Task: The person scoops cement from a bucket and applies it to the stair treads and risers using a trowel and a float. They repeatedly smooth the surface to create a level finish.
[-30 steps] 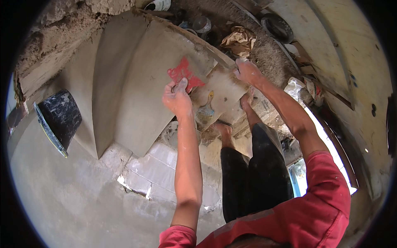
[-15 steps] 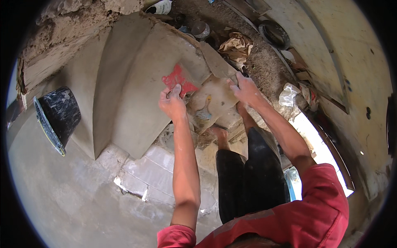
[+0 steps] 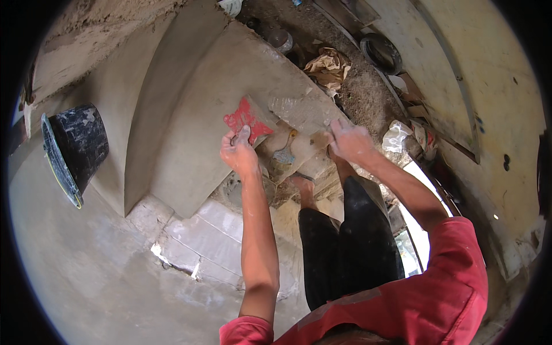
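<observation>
My left hand pinches the lower edge of a flat, thin piece, patchy red and grey, thumb on top. It is held at the smooth grey cement surface; I cannot tell whether it touches. My right hand is closed around the right end of a long, flat grey board with a rough, cement-smeared face. The board lies at the right edge of the cement, its far end near the red piece. Between my hands, a brush with a yellowish handle and grey bristles lies on a lower slab.
A black, cement-splashed bucket is at the left. My bare foot is on the step below the slab. Beyond the right edge are dirt, crumpled brown paper, a dark round tub and clear plastic. Pale blocks line the front.
The grey board in my right hand has swung down and leftward, its rough face now showing. My right hand moved slightly right and down. My left hand keeps its grip, nearly still.
</observation>
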`<state>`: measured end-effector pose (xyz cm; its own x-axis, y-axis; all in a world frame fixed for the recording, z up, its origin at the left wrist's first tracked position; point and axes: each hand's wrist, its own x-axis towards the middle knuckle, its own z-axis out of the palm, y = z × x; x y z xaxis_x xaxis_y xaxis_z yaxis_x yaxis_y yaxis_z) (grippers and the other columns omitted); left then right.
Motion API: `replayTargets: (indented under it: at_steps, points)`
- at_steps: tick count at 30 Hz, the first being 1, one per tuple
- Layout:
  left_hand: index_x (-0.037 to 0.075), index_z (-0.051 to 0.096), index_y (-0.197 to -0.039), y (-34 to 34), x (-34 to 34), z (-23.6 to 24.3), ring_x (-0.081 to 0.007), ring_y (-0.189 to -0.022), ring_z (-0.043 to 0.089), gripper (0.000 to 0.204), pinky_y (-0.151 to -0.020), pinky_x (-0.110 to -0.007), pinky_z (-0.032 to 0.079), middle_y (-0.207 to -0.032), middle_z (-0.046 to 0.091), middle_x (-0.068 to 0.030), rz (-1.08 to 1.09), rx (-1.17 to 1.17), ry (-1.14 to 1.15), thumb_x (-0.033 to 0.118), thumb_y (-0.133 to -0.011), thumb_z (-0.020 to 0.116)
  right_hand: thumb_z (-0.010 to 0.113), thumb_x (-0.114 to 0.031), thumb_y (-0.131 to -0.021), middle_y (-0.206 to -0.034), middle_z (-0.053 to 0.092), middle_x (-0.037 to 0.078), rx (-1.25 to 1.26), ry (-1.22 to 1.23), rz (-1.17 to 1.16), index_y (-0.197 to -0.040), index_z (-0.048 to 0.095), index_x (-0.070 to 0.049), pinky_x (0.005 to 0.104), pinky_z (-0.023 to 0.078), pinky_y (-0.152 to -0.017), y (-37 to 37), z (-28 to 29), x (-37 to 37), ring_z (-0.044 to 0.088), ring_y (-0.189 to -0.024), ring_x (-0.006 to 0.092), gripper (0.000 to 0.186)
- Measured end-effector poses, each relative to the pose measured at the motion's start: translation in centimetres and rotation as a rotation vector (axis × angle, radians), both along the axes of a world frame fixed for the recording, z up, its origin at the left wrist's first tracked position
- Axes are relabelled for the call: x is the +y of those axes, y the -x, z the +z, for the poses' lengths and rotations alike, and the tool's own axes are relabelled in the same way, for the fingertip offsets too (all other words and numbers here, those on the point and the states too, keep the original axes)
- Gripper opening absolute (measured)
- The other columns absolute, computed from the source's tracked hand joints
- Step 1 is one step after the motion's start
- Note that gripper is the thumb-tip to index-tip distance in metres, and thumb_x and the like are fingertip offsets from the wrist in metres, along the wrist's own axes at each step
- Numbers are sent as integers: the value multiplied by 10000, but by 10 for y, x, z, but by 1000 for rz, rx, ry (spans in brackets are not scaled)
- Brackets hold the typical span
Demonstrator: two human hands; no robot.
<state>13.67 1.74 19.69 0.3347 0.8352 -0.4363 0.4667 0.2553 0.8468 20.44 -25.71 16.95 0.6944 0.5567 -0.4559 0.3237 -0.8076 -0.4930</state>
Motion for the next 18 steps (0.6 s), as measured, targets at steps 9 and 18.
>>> replayTargets:
  at_steps: [9, 18]
  points:
    - [-68, 677, -1075, -21, -25, -4, -119, -786, 689, 189, -708, -250, 553, -956, 764, -97, -13, -87, 89, -42, -913, 772, 656, -247, -920, -776, 652, 87, 773, -442, -507, -928, 643, 3, 377, 504, -520, -124, -99, 2, 626, -564, 204, 250]
    - [-38, 684, -1103, -20, -24, 19, -137, -811, 707, 173, -745, -289, 619, -987, 758, -75, -53, -80, 446, 23, -952, 742, 665, -217, -916, -662, 543, 130, 27, -675, -147, -924, 588, -12, 423, 469, -528, -73, -78, -7, 615, -555, 269, 219]
